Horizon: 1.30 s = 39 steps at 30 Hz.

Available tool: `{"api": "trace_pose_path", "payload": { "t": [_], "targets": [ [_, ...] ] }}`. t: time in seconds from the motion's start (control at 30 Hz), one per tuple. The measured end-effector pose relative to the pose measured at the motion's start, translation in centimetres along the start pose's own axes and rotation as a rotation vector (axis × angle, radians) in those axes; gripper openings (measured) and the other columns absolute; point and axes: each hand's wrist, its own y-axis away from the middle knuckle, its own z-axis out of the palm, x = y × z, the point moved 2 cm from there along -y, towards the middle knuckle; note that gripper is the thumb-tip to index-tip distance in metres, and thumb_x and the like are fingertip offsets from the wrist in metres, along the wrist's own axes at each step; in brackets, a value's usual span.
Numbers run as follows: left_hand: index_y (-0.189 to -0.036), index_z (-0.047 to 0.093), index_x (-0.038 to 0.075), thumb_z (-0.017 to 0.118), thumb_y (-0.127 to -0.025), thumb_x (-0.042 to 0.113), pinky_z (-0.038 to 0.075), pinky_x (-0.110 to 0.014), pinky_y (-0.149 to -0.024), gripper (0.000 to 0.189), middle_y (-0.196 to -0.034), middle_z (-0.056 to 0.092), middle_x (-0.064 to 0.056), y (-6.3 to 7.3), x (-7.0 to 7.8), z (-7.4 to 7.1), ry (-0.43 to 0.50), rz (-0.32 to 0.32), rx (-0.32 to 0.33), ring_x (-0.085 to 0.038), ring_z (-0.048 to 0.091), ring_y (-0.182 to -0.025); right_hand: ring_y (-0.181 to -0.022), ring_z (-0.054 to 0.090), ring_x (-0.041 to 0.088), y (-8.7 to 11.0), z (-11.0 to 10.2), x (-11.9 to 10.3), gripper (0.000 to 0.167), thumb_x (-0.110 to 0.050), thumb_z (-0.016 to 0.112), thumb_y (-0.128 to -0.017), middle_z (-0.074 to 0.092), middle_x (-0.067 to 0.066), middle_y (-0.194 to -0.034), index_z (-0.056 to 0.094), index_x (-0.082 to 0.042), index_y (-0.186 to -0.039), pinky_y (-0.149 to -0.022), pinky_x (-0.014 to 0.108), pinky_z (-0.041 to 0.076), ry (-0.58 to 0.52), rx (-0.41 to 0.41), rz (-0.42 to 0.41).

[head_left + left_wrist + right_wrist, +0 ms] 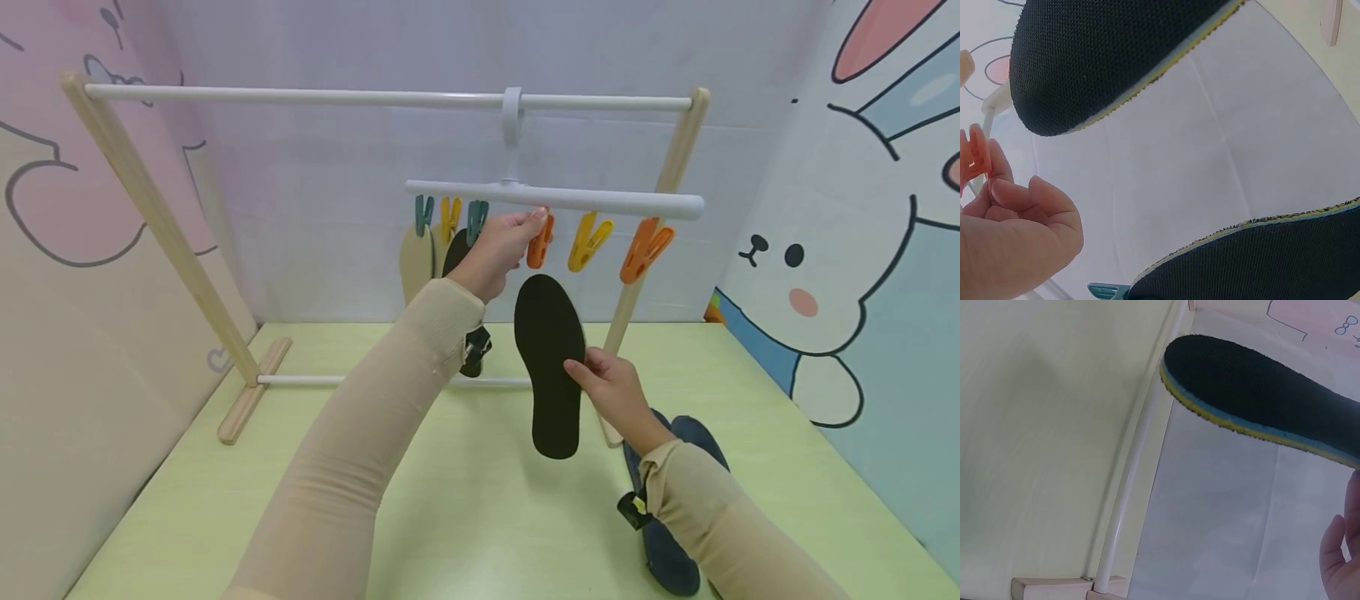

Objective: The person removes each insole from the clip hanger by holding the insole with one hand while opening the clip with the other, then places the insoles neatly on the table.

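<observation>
A black insole [551, 375] hangs upright from my right hand [617, 392], pinched at its right edge between thumb and fingers. The right wrist view shows this insole's blue and yellow layered edge [1229, 422]. Above its rounded top, my left hand [495, 254] grips an orange clothespin [538, 243] just under the white hanger bar [600, 200]. The insole's top is below the clothespin, apart from it. Left of that hand, a second black insole [457, 247] hangs from a dark green clothespin [477, 221], partly hidden behind the wrist.
Beige insoles [416, 262] hang further left from green and yellow clothespins. Another yellow clothespin [588, 242] and an orange one [645, 250] hang to the right. The hanger hooks over the wooden-sided rack's top rod [300, 96]. Dark blue shoes [671, 558] lie partly under my right forearm.
</observation>
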Motion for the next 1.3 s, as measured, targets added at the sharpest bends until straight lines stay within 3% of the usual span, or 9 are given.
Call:
{"api": "trace_pose_path", "payload": {
  "t": [0.1, 0.2, 0.3, 0.6, 0.77, 0.97, 1.3],
  "targets": [
    [-0.085, 0.061, 0.009, 0.044, -0.101, 0.04, 0.037, -0.035, -0.088, 0.038, -0.082, 0.054, 0.0, 0.0, 0.0, 0.2, 0.011, 0.004, -0.007, -0.018, 0.049, -0.095, -0.054, 0.037, 0.012, 0.1, -0.2, 0.1, 0.027, -0.003, 0.063, -0.092, 0.042, 0.001, -0.058, 0.049, -0.001, -0.069, -0.054, 0.025, 0.033, 0.003, -0.003, 0.001],
    [-0.083, 0.059, 0.008, 0.043, -0.101, 0.04, 0.033, -0.042, -0.099, 0.041, -0.075, 0.051, -0.002, 0.1, -0.1, 0.4, 0.013, 0.009, -0.005, -0.019, 0.05, -0.096, -0.056, 0.039, 0.013, 0.2, -0.4, 0.1, 0.027, -0.004, 0.063, -0.092, 0.043, 0.0, -0.059, 0.049, -0.001, -0.07, -0.055, 0.025, 0.034, 0.005, -0.002, 0.01],
    [-0.083, 0.058, 0.006, 0.042, -0.101, 0.04, 0.03, -0.044, -0.101, 0.042, -0.073, 0.049, -0.002, 0.2, 0.0, 0.6, 0.009, 0.017, 0.003, -0.02, 0.05, -0.094, -0.057, 0.04, 0.012, 0.4, -0.6, 0.2, 0.026, -0.004, 0.063, -0.092, 0.044, 0.0, -0.059, 0.05, 0.0, -0.07, -0.056, 0.025, 0.035, 0.003, 0.002, 0.013],
    [-0.082, 0.056, 0.004, 0.041, -0.102, 0.038, 0.033, -0.035, -0.085, 0.042, -0.067, 0.042, -0.004, 0.1, -0.2, 0.5, -0.021, 0.048, -0.003, -0.017, 0.044, -0.073, -0.057, 0.045, 0.012, 0.5, -1.3, 0.4, 0.021, -0.007, 0.063, -0.092, 0.051, 0.003, -0.06, 0.056, 0.0, -0.074, -0.058, 0.025, 0.038, 0.073, -0.019, 0.012],
    [-0.081, 0.054, 0.004, 0.041, -0.103, 0.037, 0.032, -0.035, -0.085, 0.042, -0.064, 0.04, -0.004, 0.2, -0.2, 0.3, -0.034, 0.055, -0.01, -0.018, 0.043, -0.072, -0.064, 0.054, 0.014, 0.7, -1.9, 0.7, 0.014, -0.008, 0.065, -0.092, 0.063, 0.006, -0.068, 0.064, 0.005, -0.087, -0.062, 0.026, 0.046, 0.09, -0.068, 0.058],
    [-0.078, 0.053, 0.004, 0.041, -0.103, 0.036, 0.032, -0.034, -0.084, 0.043, -0.063, 0.04, -0.004, 0.1, -0.2, 0.0, -0.044, 0.058, -0.019, -0.018, 0.044, -0.074, -0.066, 0.059, 0.013, 0.9, -2.4, 1.1, 0.017, -0.008, 0.065, -0.092, 0.066, 0.008, -0.075, 0.066, 0.008, -0.099, -0.063, 0.028, 0.049, 0.098, -0.098, 0.079],
    [-0.076, 0.051, 0.004, 0.041, -0.102, 0.037, 0.031, -0.034, -0.084, 0.043, -0.06, 0.036, -0.004, -0.6, -0.7, -0.7, -0.019, 0.063, -0.05, -0.018, 0.041, -0.07, -0.066, 0.06, 0.015, 0.8, -3.3, 2.1, 0.019, -0.014, 0.064, -0.093, 0.066, 0.005, -0.073, 0.066, 0.004, -0.091, -0.067, 0.035, 0.05, 0.187, -0.133, 0.11]
  ]
}}
